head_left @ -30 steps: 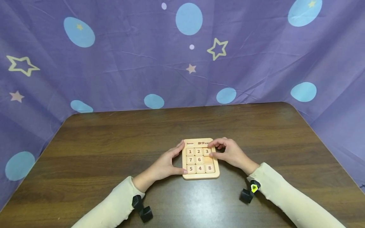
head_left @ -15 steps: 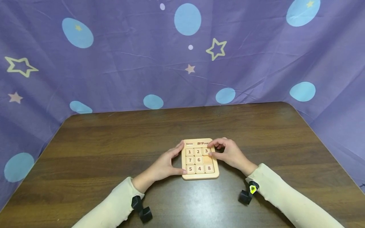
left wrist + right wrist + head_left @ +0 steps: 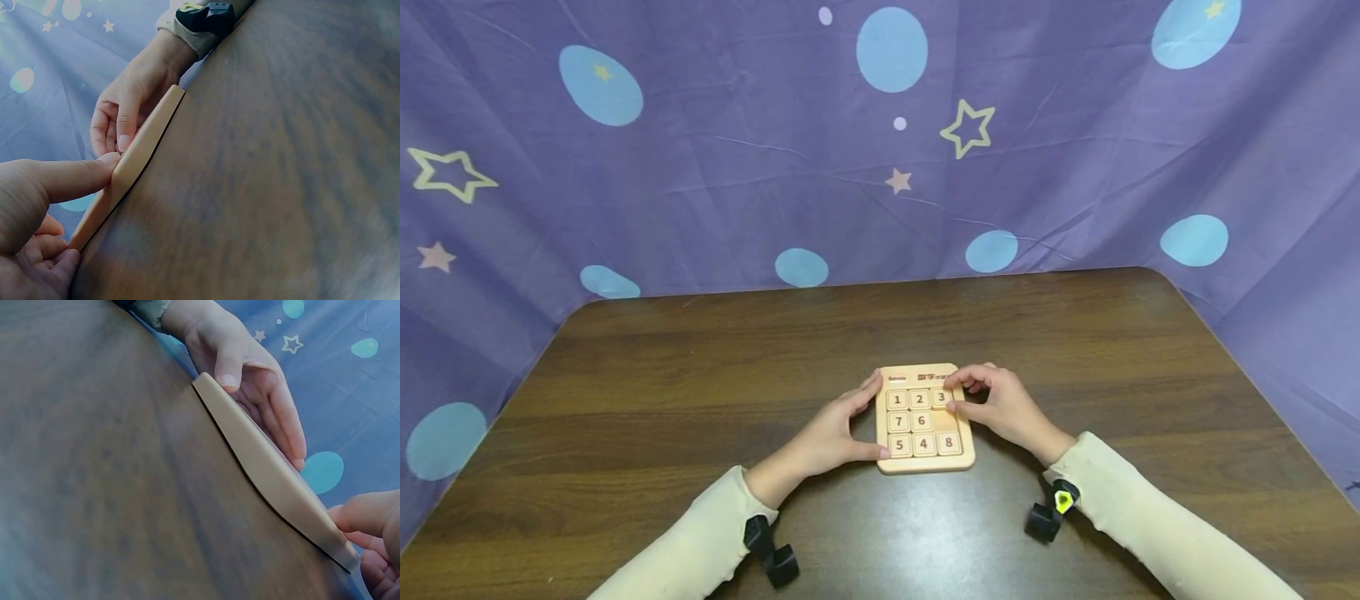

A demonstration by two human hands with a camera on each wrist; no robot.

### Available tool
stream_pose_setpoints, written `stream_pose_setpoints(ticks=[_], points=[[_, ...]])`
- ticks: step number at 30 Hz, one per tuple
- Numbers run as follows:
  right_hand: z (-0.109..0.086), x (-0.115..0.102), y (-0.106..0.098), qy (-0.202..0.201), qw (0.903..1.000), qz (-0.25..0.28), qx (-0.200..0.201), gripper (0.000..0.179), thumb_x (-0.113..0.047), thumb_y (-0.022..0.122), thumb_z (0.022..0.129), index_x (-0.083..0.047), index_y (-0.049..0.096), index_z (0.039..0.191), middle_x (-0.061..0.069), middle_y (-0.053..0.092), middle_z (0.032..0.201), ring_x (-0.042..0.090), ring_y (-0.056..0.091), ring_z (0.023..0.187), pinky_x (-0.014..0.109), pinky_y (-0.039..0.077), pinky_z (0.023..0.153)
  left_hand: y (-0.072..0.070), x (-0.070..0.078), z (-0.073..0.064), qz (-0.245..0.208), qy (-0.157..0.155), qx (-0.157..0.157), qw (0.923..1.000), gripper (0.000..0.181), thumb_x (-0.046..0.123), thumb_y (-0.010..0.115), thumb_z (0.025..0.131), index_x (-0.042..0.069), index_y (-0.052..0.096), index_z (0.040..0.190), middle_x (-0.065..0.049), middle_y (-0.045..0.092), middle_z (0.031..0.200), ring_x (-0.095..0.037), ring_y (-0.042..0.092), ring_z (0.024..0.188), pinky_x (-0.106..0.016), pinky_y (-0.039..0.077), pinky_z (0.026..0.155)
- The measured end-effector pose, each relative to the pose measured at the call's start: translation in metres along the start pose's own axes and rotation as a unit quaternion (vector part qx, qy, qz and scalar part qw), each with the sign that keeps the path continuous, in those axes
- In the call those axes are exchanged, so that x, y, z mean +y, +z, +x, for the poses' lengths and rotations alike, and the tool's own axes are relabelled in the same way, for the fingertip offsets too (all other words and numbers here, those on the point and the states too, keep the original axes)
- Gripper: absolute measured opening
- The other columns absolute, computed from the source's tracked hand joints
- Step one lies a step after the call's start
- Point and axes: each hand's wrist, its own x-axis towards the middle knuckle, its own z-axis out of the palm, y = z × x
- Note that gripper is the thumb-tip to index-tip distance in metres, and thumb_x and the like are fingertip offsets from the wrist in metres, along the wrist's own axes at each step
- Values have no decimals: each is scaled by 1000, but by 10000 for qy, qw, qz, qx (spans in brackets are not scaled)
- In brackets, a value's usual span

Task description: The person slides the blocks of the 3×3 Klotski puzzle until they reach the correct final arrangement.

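A pale wooden number slide puzzle [image 3: 925, 465] lies flat on the table, its printed heading at the far end. Its rows read 1, 2, 3, then 7, 6 and a bare slot at the right, then 5, 4, 8. My left hand [image 3: 829, 435] holds the puzzle's left side, thumb on the near corner and fingers along the far part of the edge. At the top right, my right hand [image 3: 1009, 407] has its thumb and index finger around the number 3 tile [image 3: 941, 397]. In the right wrist view the puzzle's side [image 3: 262, 469] hides the tiles.
The brown wood-grain table [image 3: 715, 350] surrounds the puzzle and ends at a purple curtain [image 3: 737, 150] with stars and blue dots. Black wrist cameras [image 3: 781, 565] are strapped over both cream sleeves.
The whole head view drifts slightly, so everything sits a little further left. Both hands keep their places on the puzzle and the tiles stay in the same order.
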Motion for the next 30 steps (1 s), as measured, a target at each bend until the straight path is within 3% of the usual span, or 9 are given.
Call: stream_pose_setpoints(ticks=[17, 24, 30], points=[[-5, -7, 8, 149, 9990, 408, 49, 23, -5, 77, 73, -8, 71, 95, 1, 69, 89, 17, 55, 81, 26, 45, 75, -1, -1, 0, 20, 51, 8, 10000, 96, 14, 83, 69, -3, 27, 145, -12, 19, 155, -26, 20, 141, -41, 27, 111], [-11, -27, 15, 187, 9987, 471, 9, 22, -4, 78, 74, -3, 71, 95, 8, 68, 91, 25, 56, 86, 29, 45, 77, -1, -1, 0, -13, 49, 5, 10000, 96, 14, 83, 70, -3, 27, 145, -11, 20, 155, -26, 21, 141, -42, 27, 111], [-12, -19, 24, 114, 9984, 543, 68, 22, -10, 80, 72, -13, 73, 93, -3, 66, 92, 15, 52, 88, 25, 43, 76, -1, -1, 0, 16, 29, -32, 10000, 96, 15, 83, 70, -2, 27, 146, -11, 19, 155, -26, 21, 141, -42, 28, 111]])
